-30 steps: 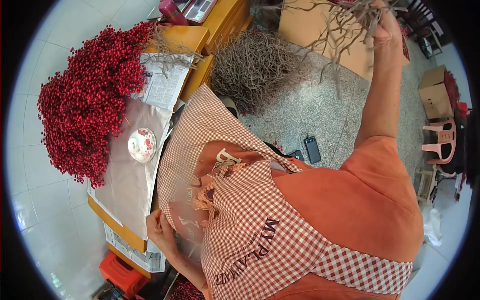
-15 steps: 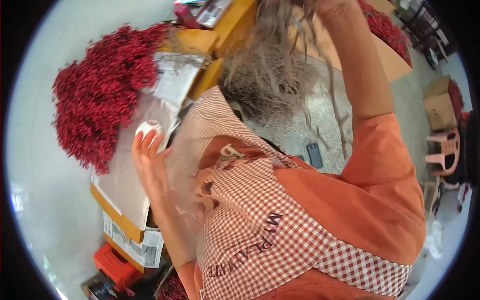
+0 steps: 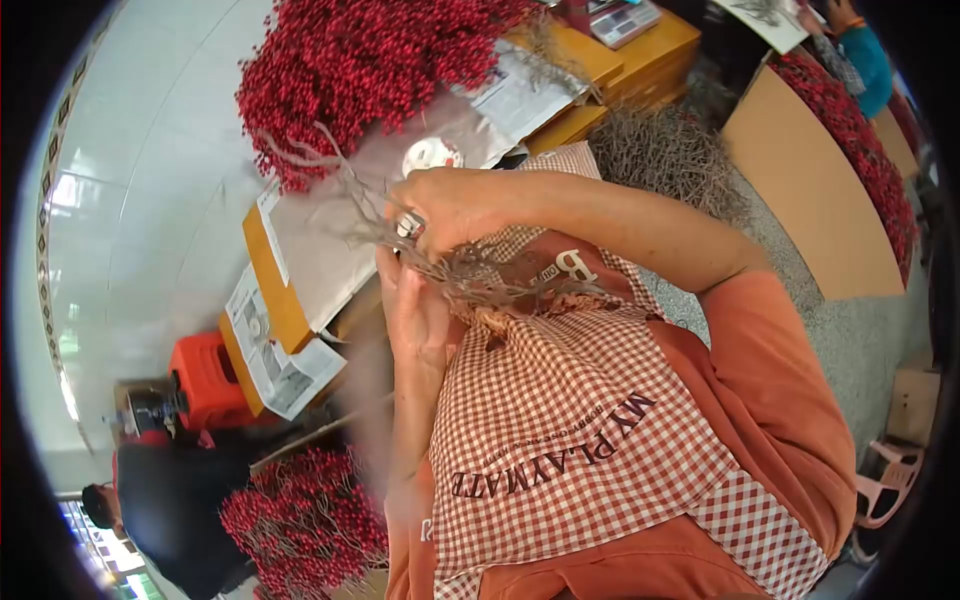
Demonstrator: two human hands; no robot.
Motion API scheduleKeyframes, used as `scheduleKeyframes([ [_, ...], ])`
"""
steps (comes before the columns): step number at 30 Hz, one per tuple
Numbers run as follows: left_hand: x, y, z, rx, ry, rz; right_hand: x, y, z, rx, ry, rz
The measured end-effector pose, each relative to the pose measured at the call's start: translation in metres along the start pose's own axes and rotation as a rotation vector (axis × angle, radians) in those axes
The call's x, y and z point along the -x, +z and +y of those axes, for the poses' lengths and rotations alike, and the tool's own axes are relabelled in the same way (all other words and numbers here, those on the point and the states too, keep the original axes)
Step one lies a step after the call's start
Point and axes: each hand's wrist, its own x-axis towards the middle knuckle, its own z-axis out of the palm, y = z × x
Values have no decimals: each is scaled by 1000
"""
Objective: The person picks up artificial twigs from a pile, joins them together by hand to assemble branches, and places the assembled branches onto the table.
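Grey twigs (image 3: 360, 205) stretch across the front of the checked apron (image 3: 580, 410). My right hand (image 3: 455, 210) is closed on them from above, fingers curled. Just below it, my left hand (image 3: 415, 310) is closed around the same twigs, its fingers upright. A small black and white item (image 3: 408, 226), too small to name, shows between the hands. Behind them a white round object with red patterns (image 3: 432, 154) rests on the covered table (image 3: 310, 240). A big heap of red berry stems (image 3: 370, 65) lies at the table's far side.
More grey twigs (image 3: 670, 155) are piled beyond my right forearm. Cardboard (image 3: 810, 190) and red berries (image 3: 850, 150) lie at the right. A co-worker (image 3: 180, 500) in dark clothing is at lower left, near an orange-red container (image 3: 208, 380); another person's teal sleeve (image 3: 866, 65) shows at upper right.
My right hand has come down from the upper right with twigs. My left hand, open half a second ago, has closed on them. The view has shifted, bringing two other people into sight.
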Motion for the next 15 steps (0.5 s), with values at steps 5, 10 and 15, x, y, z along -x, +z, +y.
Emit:
scheduleKeyframes([
  [5,10,-45,0,4,-85,91,-17,10,12,-542,160,-17],
  [10,26,-16,-5,201,31,128,-27,43,-7,55,115,201],
  [15,28,-37,6,-139,65,215,-31,43,-11,-624,-2,-24],
])
